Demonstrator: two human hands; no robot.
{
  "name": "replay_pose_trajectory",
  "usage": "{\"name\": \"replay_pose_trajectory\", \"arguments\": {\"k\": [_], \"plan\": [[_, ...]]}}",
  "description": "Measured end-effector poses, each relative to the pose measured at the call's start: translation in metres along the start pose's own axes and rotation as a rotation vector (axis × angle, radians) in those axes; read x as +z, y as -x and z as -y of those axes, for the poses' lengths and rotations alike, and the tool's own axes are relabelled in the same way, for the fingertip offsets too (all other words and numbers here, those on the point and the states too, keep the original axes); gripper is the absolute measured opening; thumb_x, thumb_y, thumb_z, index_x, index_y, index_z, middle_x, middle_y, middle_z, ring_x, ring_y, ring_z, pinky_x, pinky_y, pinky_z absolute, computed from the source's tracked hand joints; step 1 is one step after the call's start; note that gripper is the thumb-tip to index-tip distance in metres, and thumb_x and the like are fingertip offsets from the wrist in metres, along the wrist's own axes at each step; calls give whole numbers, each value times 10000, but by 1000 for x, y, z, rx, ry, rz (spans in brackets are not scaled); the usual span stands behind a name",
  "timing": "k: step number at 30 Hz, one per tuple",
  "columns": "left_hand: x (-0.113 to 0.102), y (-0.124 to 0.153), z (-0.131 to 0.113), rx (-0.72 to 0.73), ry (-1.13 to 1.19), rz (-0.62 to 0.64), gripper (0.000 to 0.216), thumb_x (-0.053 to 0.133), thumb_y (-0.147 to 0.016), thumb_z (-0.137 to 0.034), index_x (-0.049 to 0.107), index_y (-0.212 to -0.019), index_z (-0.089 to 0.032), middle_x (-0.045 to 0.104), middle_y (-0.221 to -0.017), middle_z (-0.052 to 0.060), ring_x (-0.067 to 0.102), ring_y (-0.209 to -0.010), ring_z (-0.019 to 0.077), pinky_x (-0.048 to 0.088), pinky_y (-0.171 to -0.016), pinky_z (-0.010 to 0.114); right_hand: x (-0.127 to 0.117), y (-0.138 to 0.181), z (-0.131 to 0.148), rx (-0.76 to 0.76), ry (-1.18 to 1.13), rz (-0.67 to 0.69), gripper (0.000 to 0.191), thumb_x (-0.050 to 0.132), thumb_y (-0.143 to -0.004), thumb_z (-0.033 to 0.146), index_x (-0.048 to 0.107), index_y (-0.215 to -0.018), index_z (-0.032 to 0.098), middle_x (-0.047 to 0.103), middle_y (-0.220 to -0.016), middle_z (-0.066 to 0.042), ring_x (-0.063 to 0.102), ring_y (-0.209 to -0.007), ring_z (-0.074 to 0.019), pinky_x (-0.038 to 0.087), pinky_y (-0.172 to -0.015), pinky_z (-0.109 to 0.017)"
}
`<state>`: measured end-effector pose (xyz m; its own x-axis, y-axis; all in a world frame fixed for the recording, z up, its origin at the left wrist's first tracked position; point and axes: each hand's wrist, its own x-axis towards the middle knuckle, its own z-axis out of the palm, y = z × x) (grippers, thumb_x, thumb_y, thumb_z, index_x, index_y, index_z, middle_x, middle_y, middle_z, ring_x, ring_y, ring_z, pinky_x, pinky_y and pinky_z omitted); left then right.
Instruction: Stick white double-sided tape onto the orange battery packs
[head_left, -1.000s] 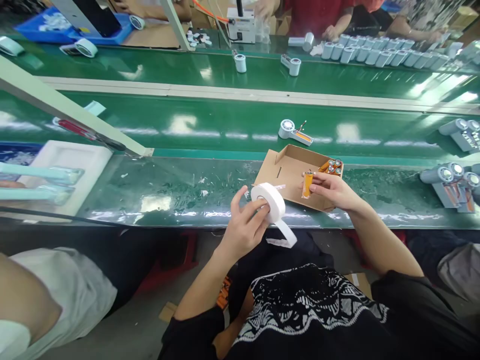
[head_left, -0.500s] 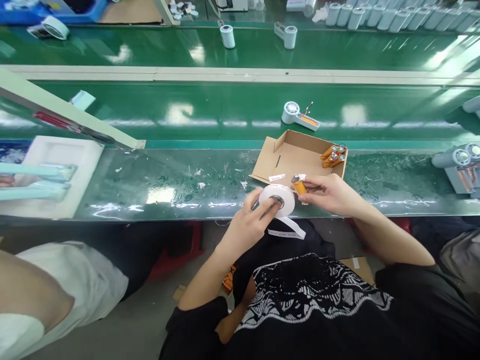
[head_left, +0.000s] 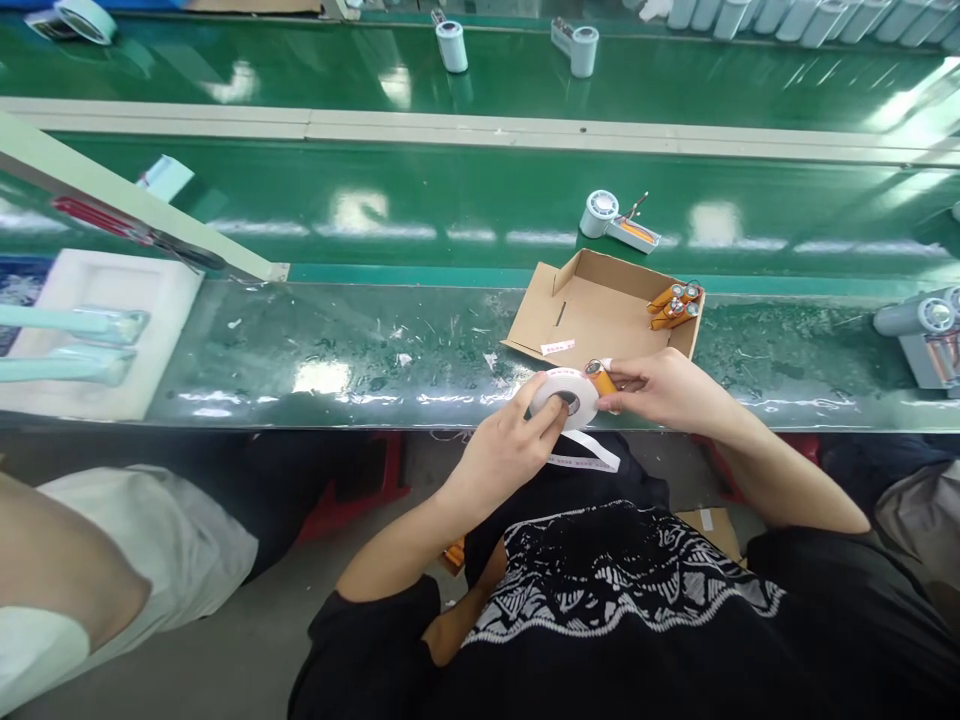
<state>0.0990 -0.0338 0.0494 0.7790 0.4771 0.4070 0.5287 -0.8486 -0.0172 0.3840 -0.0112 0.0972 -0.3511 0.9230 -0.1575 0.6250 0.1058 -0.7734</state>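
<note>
The left hand [head_left: 514,450] grips the white tape roll [head_left: 564,397] at lower centre of the frame, fingers curled over its rim and core. The right hand [head_left: 660,390] pinches 1 orange battery cell [head_left: 600,378] between thumb and fingertips, touching the roll's right edge. Both sit at the near edge of the desk [head_left: 337,350]. Just above lies an open cardboard box [head_left: 592,310] holding more orange cells [head_left: 675,303].

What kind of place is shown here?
Probably a factory assembly line: long green conveyor belts, rows of identical grey cylinders, and a cardboard box holding orange cells at a seated workstation.
</note>
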Motion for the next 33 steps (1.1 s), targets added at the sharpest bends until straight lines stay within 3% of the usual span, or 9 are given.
{"name": "replay_pose_trajectory", "arguments": {"k": [4,7,10,12,16,19,21,26,33], "plan": [[12,-2,-8,-90,84,-44,452,620,-1032,-48,644,-1474,-141,703,-1306,168,512,-1539,426,676,-1091,507,17,-4,-10,110,-409,-167,461,958,-782,506,856,-1136,230,841,-1059,-64,796,-974,-284,699,-877,-430],[22,-6,-13,-125,122,-151,381,695,-1030,-136,673,-1409,-113,711,-1178,164,525,-1511,471,654,-1112,597,54,-6,-13,127,-721,-475,642,992,-711,546,810,-1229,215,827,-1176,-103,795,-1064,-304,702,-947,-472],[28,-12,-22,-166,155,-287,370,764,-1015,-267,702,-1335,-91,699,-1063,152,570,-1450,485,612,-1140,687,96,-7,-11,103,-859,-784,705,909,-784,635,731,-1345,246,799,-1274,-126,792,-1088,-295,697,-961,-466],[29,-16,-33,-225,205,-338,393,777,-1009,-312,710,-1332,-100,694,-1037,149,587,-1429,479,577,-1162,731,108,-8,-9,98,-865,-858,694,854,-833,657,694,-1382,264,786,-1295,-135,793,-1078,-300,697,-956,-482],[26,-10,-53,-87,372,-246,312,751,-1012,-303,748,-1267,-123,713,-993,115,685,-1313,404,591,-1188,662,69,-18,-16,-18,-705,-935,716,834,-864,660,647,-1455,301,743,-1363,-128,736,-1249,-343,681,-1008,-517],[26,22,-37,-65,360,-251,296,740,-986,-247,738,-1258,-130,736,-1001,106,707,-1287,371,603,-1185,616,27,-18,-22,-111,-559,-1037,738,662,-970,750,551,-1581,352,662,-1498,-113,648,-1407,-353,677,-1021,-530],[31,53,-5,-306,190,-312,346,717,-981,-210,716,-1320,-141,738,-1051,139,626,-1419,425,585,-1171,663,22,-9,-22,-73,-541,-943,706,698,-954,754,634,-1512,326,711,-1424,-117,708,-1317,-355,693,-985,-534],[39,103,57,-627,63,-258,402,626,-1051,-236,655,-1450,-196,725,-1264,169,443,-1590,419,483,-1244,669,70,20,-18,65,-692,-281,600,981,-755,605,825,-1201,235,835,-1080,-78,821,-950,-311,715,-943,-510],[30,41,-14,-536,266,-391,322,703,-1059,-463,745,-1280,-233,712,-1132,98,635,-1193,273,553,-1076,476,90,21,-13,-35,-395,-33,419,862,-911,592,824,-1106,223,791,-850,-18,774,-763,-223,663,-793,-360]]}}
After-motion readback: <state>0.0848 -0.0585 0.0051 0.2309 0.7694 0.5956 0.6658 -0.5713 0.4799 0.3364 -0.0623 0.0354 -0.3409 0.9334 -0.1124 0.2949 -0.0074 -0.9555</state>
